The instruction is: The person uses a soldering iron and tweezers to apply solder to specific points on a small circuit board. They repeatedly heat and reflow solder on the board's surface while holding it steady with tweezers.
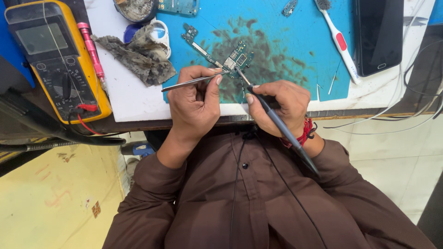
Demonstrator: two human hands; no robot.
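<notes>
A small green circuit board [235,59] lies on a stained blue work mat [286,41]. My left hand [194,103] grips thin metal tweezers [194,80], and their tips reach the board's near edge. My right hand [277,106] holds a dark pen-like soldering iron [281,127] whose metal tip also touches the board there. Its black cable runs down over my brown shirt. Both hands rest at the table's front edge.
A yellow multimeter [55,55] with red and black leads lies far left, beside a red-handled screwdriver [92,50] and a dirty grey rag [138,55]. A toothbrush [339,41] and a dark phone [379,34] lie right. White wires trail off the right edge.
</notes>
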